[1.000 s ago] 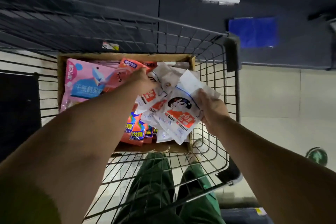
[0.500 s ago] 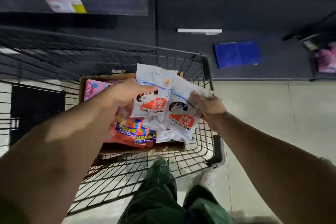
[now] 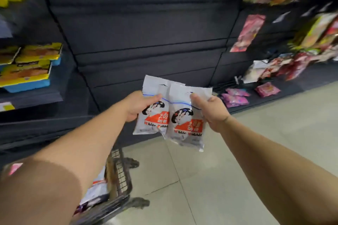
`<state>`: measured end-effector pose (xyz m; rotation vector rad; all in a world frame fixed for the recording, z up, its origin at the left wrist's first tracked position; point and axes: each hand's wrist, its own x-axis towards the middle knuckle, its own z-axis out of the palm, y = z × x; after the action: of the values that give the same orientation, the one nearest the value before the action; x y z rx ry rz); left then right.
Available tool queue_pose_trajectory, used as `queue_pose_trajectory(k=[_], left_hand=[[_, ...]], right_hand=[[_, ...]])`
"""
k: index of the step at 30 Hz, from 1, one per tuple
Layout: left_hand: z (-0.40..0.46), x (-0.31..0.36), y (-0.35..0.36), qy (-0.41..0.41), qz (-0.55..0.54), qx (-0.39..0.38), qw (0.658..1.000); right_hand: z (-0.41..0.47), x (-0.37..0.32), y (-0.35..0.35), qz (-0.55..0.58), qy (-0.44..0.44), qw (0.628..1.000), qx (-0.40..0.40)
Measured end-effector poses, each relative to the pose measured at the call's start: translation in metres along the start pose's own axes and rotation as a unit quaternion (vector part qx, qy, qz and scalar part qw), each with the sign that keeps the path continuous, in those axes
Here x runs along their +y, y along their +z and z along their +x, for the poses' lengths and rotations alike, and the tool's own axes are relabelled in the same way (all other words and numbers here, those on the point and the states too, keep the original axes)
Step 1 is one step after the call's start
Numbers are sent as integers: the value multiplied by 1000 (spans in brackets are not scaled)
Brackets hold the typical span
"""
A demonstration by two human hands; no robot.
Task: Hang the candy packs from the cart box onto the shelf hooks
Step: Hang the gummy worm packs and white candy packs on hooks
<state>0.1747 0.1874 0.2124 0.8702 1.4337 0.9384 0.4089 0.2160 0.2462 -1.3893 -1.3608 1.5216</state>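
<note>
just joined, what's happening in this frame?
A person is restocking candy. The left hand grips one White Rabbit pack and the right hand grips a second pack; both are held upright side by side in front of the dark shelf panel. The cart sits at lower left with more packs inside. Neither pack is hung yet; no hook is clearly visible in front of them.

Two white candy packs with a rabbit picture and red "White Rabbit" label are held upright, side by side and overlapping: the left pack (image 3: 155, 107) higher, the right pack (image 3: 188, 120) at its 4 o'clock, in front of dark shelf panels (image 3: 146, 33).
</note>
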Motion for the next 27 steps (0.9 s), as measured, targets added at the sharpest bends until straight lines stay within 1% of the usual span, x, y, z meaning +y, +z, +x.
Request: queue_pose_trajectory(k=[4, 7, 11, 16, 19, 21, 24, 27], left_hand=[[15, 40, 130, 26, -30, -86, 995], [26, 59, 210, 28, -33, -155, 987], [44, 73, 289, 31, -8, -228, 973], [87, 83, 361, 28, -4, -308, 951], [127, 91, 395, 17, -20, -314, 949], [161, 102, 414, 30, -38, -305, 951], [219, 129, 442, 58, -32, -280, 958], [279, 167, 472, 52, -41, -274, 960]], right_hand=[[-33, -10, -119, 78, -29, 990, 114], [-52, -9, -195, 93, -20, 980, 172], [-57, 1, -272, 110, -9, 973, 202], [-28, 16, -324, 132, -6, 972, 196], [11, 18, -355, 121, -9, 965, 231], [43, 13, -378, 104, -13, 962, 251], [94, -1, -410, 82, -7, 957, 279], [146, -20, -448, 75, -10, 949, 307]])
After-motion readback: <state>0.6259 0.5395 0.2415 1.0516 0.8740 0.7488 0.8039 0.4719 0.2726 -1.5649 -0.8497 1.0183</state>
